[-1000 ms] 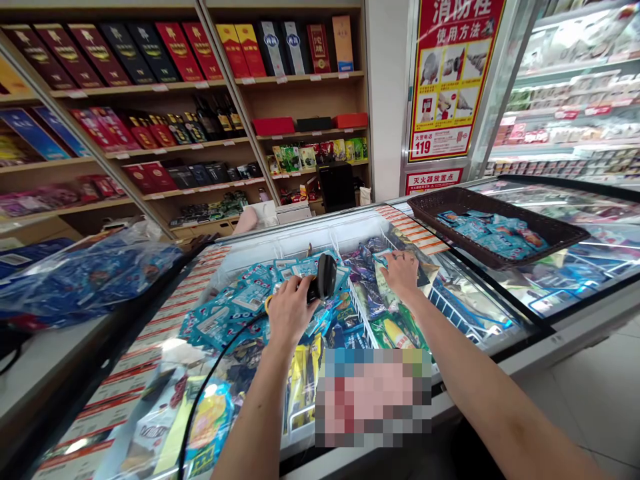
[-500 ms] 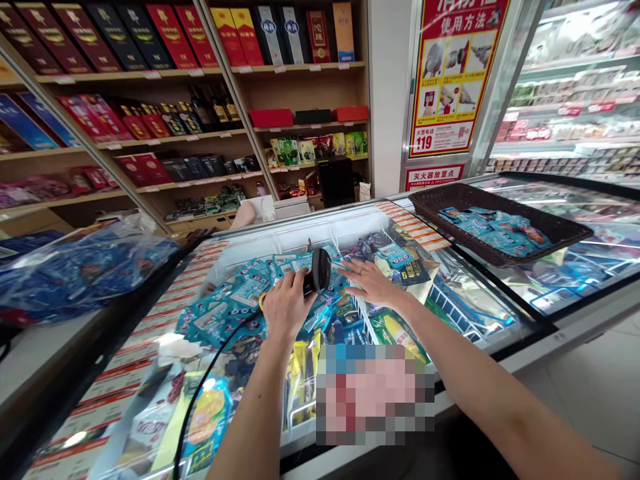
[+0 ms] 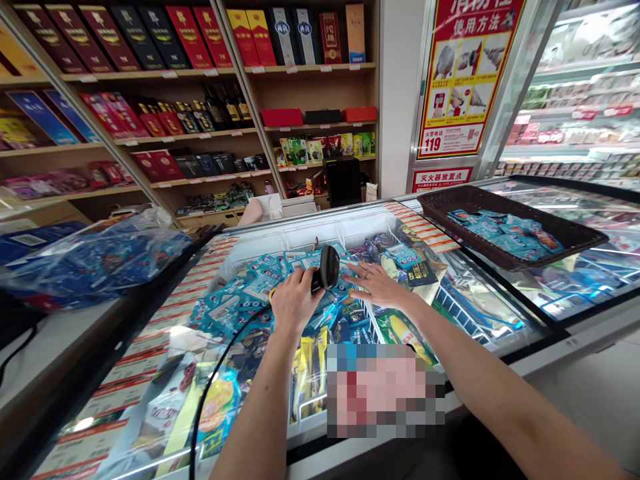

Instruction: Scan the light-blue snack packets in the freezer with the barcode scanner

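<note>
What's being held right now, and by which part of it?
The left hand holds a black corded barcode scanner by its grip, with the scanner's head above the fingers. The right hand is open and holds nothing.

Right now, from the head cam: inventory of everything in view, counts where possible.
chest freezer: 1, white with glass lids, across the foreground
teal packets: many, teal, heaped in the freezer
woven basket: 1, dark brown, on the glass lid at right
blue sachets: many, blue, in the basket
clear plastic bag: 1, full of blue packs, left of the freezer
wooden shelves: 1 unit, brown, behind the freezer
gift boxes: many, red, black and yellow, on the shelves
fire hydrant poster: 1, red and yellow, on the wall at back right
chilled display case: 1, white, stocked, far right
barcode scanner: 1, black, in the left hand
scanner cable: 1, black, running down from the left hand
left hand: gripping the scanner above the packets
right hand: open, fingers spread over the packets, ring on one finger
</note>
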